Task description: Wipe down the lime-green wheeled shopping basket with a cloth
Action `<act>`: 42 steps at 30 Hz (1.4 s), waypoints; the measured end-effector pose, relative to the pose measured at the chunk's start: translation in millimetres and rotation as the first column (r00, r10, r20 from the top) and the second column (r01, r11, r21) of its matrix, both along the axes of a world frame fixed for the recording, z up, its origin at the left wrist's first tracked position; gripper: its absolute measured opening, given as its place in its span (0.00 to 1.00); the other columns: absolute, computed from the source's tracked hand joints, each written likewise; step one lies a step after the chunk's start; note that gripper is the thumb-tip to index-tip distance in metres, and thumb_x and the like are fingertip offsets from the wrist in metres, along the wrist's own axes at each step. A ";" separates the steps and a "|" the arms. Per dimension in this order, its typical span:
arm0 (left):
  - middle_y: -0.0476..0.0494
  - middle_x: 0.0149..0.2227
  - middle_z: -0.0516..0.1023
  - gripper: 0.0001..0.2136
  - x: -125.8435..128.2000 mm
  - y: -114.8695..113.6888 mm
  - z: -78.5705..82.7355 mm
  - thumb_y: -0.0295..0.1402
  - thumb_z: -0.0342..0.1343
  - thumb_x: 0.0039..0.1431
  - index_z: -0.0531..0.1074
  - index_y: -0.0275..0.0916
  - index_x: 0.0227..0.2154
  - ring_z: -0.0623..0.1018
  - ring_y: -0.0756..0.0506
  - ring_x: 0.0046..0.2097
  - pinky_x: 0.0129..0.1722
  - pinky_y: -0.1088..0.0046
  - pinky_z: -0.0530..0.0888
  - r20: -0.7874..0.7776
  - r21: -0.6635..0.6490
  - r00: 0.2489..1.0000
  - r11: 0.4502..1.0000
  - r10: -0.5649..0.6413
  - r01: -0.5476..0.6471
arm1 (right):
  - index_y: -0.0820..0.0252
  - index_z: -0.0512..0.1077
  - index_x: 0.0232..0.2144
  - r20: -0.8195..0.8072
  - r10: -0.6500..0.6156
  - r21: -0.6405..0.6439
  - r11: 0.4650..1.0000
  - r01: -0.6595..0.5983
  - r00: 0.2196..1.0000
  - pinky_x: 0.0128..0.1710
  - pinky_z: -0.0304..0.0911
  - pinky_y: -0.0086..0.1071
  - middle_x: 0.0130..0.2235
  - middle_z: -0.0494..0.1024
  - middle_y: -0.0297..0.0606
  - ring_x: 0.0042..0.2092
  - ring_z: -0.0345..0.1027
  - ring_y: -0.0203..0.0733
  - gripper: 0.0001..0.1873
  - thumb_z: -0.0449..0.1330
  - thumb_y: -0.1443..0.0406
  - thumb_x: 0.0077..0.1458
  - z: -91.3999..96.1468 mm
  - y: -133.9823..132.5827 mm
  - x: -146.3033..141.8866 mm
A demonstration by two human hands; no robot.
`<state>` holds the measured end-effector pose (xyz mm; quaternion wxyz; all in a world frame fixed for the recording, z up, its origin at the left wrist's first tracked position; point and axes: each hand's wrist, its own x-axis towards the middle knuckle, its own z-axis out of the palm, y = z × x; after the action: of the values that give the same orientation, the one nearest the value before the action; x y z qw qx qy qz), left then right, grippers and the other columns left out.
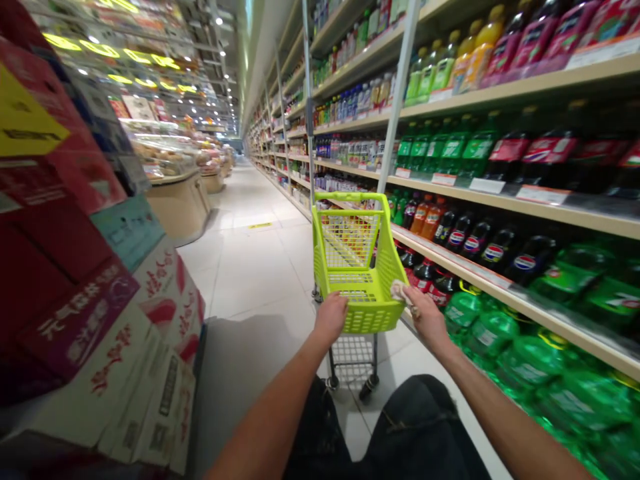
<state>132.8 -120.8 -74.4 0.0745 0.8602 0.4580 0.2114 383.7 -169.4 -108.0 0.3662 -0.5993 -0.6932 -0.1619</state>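
**Cart held at near rim, mid-aisle**

Obs: The green cart stands on its wheels on the tiled floor, directly ahead of the person and close beside the drinks shelf on the right. Stacked boxes line the left side.

Left hand: fingers curled over the cart's near rim, clenched on it. Right hand: at the near right corner of the rim, fingers closed around a crumpled wad, pale, cloth or paper, cannot tell which.

Step, as judged: steering the cart along the aisle with both hands on it.

Orientation: the cart's long axis runs away from the person, roughly parallel to the shelf. The taller end with the top bar is the far end and points up the aisle.

Note: any push forward calls for an even load from both hands, since the right wheels sit near the shelf base and the right grip is shared with the wad.
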 end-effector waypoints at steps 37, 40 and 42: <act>0.34 0.56 0.62 0.24 -21.7 4.7 -34.6 0.25 0.42 0.53 0.54 0.31 0.55 0.62 0.44 0.57 0.56 0.60 0.62 0.418 0.073 0.908 0.997 -0.036 0.006 | 0.56 0.63 0.52 0.074 0.274 0.146 0.948 -0.282 0.959 0.54 0.54 0.43 0.55 0.64 0.43 0.59 0.50 0.41 0.26 0.45 0.77 0.52 -19.5 8.7 -126.9; 0.37 0.56 0.62 0.26 -28.8 6.3 -33.0 0.25 0.43 0.51 0.54 0.34 0.56 0.65 0.45 0.56 0.56 0.63 0.62 0.491 0.006 0.871 1.000 -0.010 0.007 | 0.55 0.64 0.50 0.084 0.210 0.148 0.964 -0.221 0.974 0.53 0.55 0.45 0.54 0.65 0.43 0.57 0.54 0.42 0.25 0.45 0.76 0.52 -16.9 8.3 -93.8; 0.38 0.56 0.62 0.27 -28.3 5.9 -32.2 0.25 0.44 0.50 0.53 0.34 0.56 0.65 0.45 0.56 0.56 0.64 0.61 0.520 -0.019 0.854 1.000 -0.005 0.018 | 0.57 0.65 0.50 0.045 0.101 0.151 0.983 -0.106 0.994 0.52 0.55 0.48 0.53 0.65 0.46 0.56 0.56 0.45 0.24 0.46 0.76 0.52 -14.0 7.6 -77.9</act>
<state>104.5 -114.9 -106.6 0.2066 0.7730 0.4181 0.4301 305.8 -161.8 -122.0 0.4060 -0.5296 -0.7156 -0.2064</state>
